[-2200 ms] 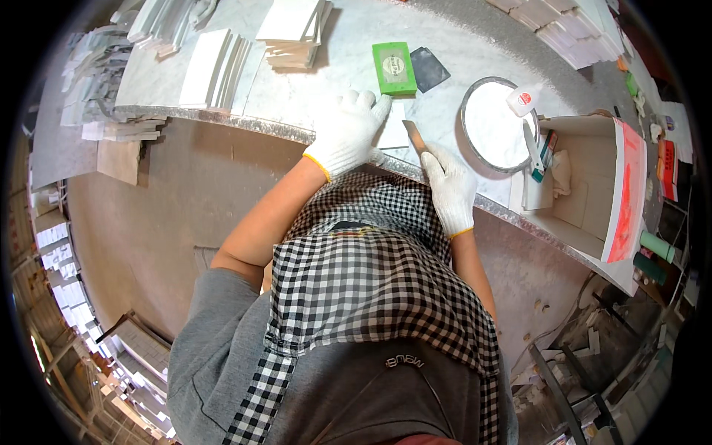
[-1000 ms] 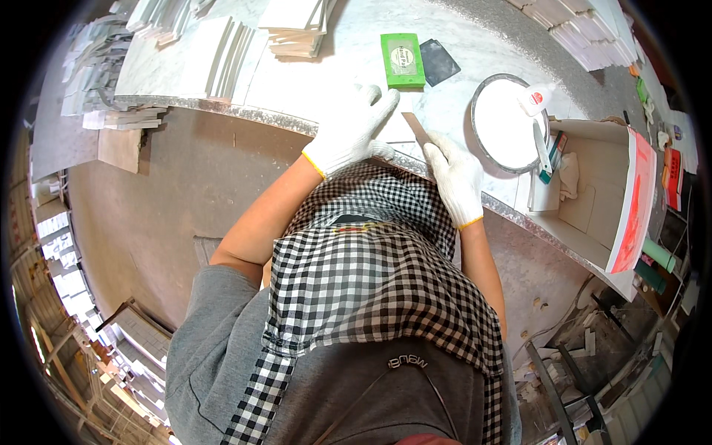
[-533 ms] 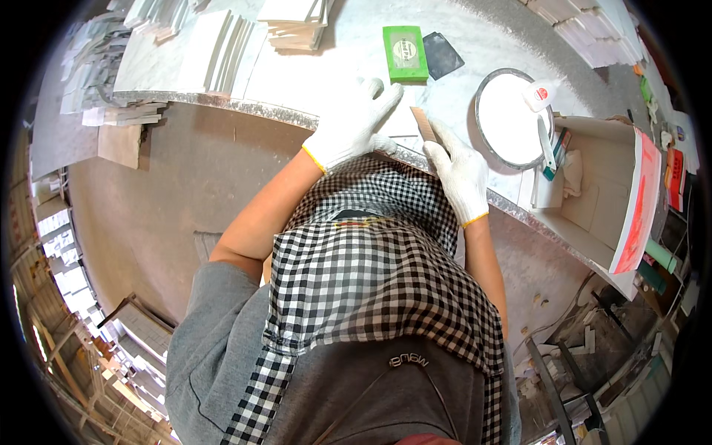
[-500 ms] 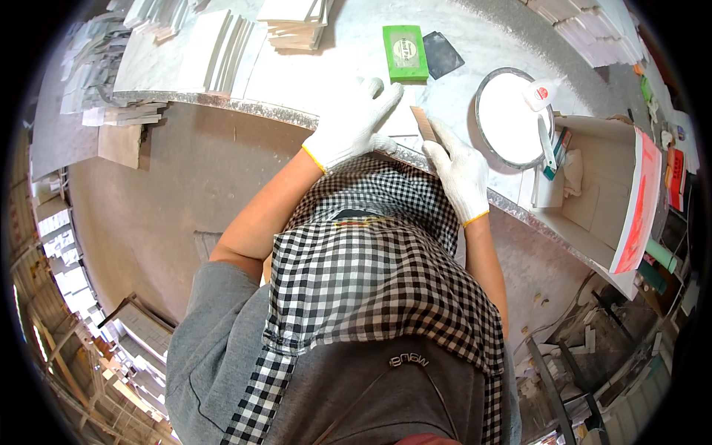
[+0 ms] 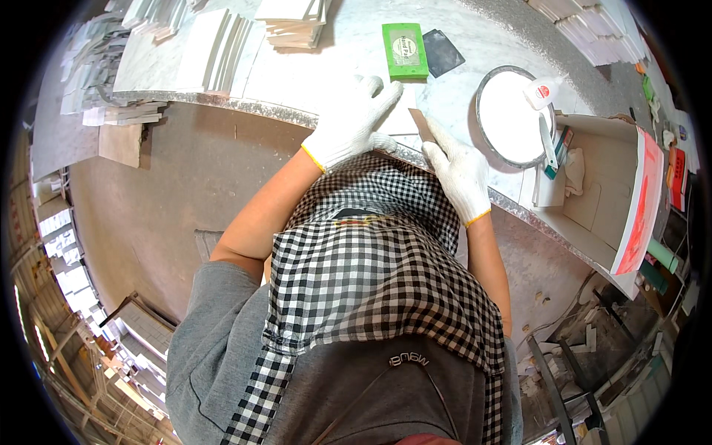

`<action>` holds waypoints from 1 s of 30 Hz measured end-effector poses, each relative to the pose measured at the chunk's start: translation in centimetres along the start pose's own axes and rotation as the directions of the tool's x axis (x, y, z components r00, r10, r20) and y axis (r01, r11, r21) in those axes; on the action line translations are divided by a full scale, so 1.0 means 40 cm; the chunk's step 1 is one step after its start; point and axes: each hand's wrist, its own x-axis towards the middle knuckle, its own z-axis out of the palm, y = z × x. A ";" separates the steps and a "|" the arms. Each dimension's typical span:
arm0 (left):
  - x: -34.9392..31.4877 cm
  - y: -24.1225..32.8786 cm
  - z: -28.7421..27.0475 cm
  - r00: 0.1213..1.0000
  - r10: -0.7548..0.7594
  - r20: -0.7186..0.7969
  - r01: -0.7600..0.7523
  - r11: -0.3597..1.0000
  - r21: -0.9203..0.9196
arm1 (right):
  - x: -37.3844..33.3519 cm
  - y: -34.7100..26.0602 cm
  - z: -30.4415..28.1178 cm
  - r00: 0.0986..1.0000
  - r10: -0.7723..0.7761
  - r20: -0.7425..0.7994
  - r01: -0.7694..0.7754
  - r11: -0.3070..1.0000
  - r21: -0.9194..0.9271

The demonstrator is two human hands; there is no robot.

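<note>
My left hand (image 5: 354,122), in a white knit glove, lies over a pale slab (image 5: 403,119) at the near edge of the marble-topped table. Its fingers are stretched out and apart, with the thumb pointing right along the edge. In my right hand (image 5: 461,169), gloved alike, is a flat brown strip (image 5: 422,124), perhaps an abrasive piece; its far end sticks out to the left of the fingers, over the slab. Beyond the hands lie a bright green box (image 5: 405,55) and a dark grey flat sheet (image 5: 443,53).
To the right stands a round tub of white material (image 5: 510,119) with a white bottle (image 5: 539,93) and a putty knife (image 5: 546,141) on it. An open cardboard box (image 5: 602,200) sits at the table's right end. Stacked pale tiles (image 5: 293,22) stand at the back left.
The brown strip has tilted slightly in my right hand and its visible face looks darker. My left hand has stayed in place.
</note>
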 end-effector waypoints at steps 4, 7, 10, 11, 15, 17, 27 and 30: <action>-0.002 0.001 -0.002 1.000 -0.004 -0.008 0.004 1.000 0.003 | -0.002 -0.020 -0.017 0.994 0.080 0.070 -0.080 0.997 -0.007; 0.000 0.001 -0.003 1.000 -0.006 0.002 0.006 1.000 -0.008 | -0.008 0.008 -0.001 1.000 -0.025 0.006 0.025 0.999 -0.032; 0.000 -0.003 0.003 1.000 0.002 -0.003 -0.002 1.000 -0.007 | -0.010 0.036 0.016 0.994 -0.102 -0.048 0.101 0.994 -0.038; 0.000 -0.004 0.004 1.000 0.006 -0.008 -0.006 1.000 -0.005 | -0.010 0.040 0.017 0.991 -0.118 -0.061 0.116 0.993 -0.035; -0.003 -0.002 0.000 0.999 0.024 -0.040 -0.024 1.000 -0.016 | -0.008 0.029 0.009 0.998 -0.055 -0.032 0.055 0.998 0.016; -0.002 -0.003 0.000 0.994 0.057 -0.093 -0.058 0.998 -0.006 | -0.001 -0.007 -0.008 0.997 0.063 0.044 -0.065 0.996 0.064; -0.003 -0.006 0.003 0.994 0.050 -0.098 -0.051 0.999 -0.004 | -0.009 0.017 0.021 0.998 -0.061 -0.036 0.062 0.997 0.036; -0.002 -0.001 -0.003 0.999 0.006 -0.032 -0.007 1.000 -0.022 | -0.017 0.013 0.024 0.996 -0.075 -0.054 0.079 0.994 0.073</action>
